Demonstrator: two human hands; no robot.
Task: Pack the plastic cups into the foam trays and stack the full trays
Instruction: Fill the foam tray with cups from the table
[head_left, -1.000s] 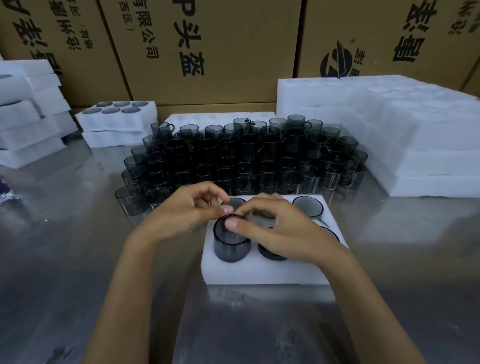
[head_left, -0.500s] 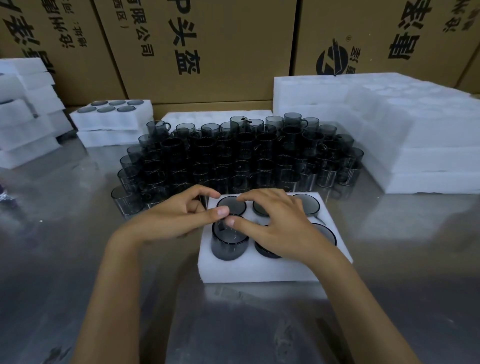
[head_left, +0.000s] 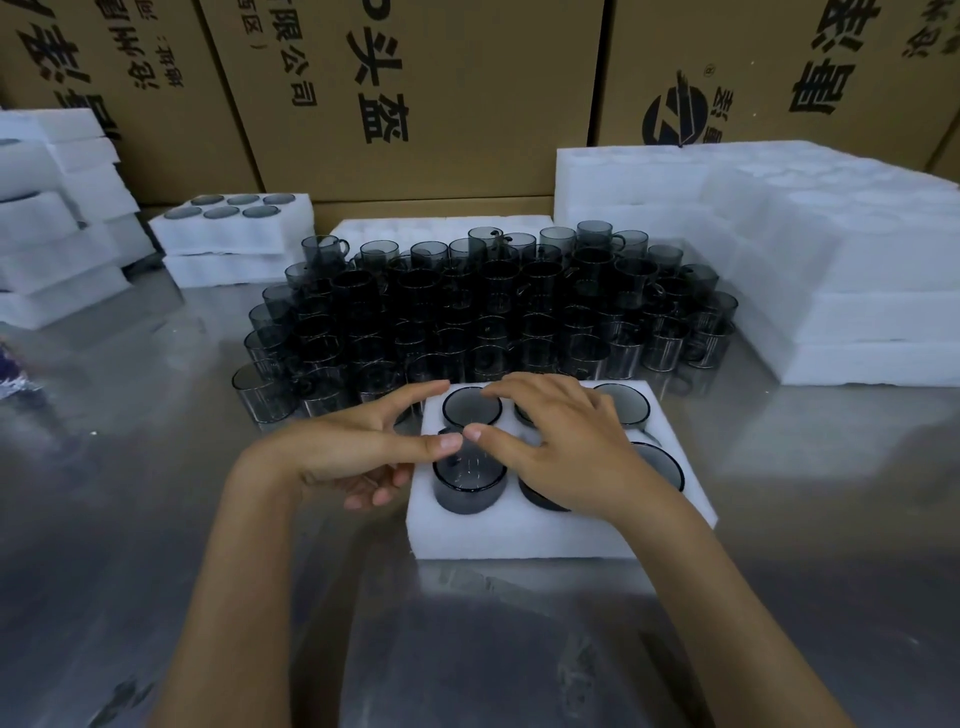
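Note:
A white foam tray (head_left: 519, 538) lies on the steel table in front of me. Dark smoky plastic cups sit sunk in its pockets, such as the far-left one (head_left: 471, 407). The near-left cup (head_left: 470, 488) stands part-way out of its pocket. My left hand (head_left: 358, 447) reaches in from the left; its thumb presses on that cup's rim and its index finger stretches along the tray's far-left corner. My right hand (head_left: 566, 447) lies spread over the middle cups, its thumb on the same rim beside the left thumb.
A dense block of loose dark cups (head_left: 493, 317) stands just behind the tray. Empty foam trays (head_left: 831, 270) are stacked at the right. A filled tray tops a short stack (head_left: 234, 228) at back left, more foam (head_left: 52, 234) lies far left, and cardboard boxes (head_left: 415, 104) wall the back.
The near-left cup sits a little deeper in its pocket. My left fingers have straightened, the index now stretched out over the tray's corner. Both thumbs stay on the rim.

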